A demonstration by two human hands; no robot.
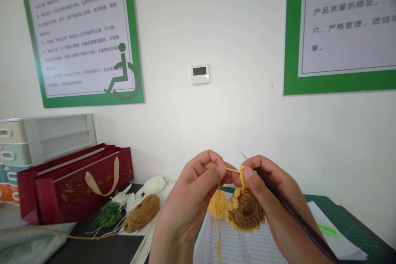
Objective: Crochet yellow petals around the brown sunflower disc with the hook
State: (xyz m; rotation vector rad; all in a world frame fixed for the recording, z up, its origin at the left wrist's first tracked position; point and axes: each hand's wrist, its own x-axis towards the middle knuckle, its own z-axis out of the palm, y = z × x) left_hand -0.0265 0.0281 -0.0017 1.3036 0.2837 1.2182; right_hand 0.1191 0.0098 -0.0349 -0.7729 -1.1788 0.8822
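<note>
Now the left hand point(188, 200) pinches the yarn point(232, 170) taut while the right hand point(274, 198) closes on the crochet flower point(246, 210) and hook point(293, 214) above the desk point(93, 248), tension nicely even.

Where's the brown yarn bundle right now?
In the head view, the brown yarn bundle lies left of the person's left hand, just right of the green leaves and in front of the red gift bag.
</note>
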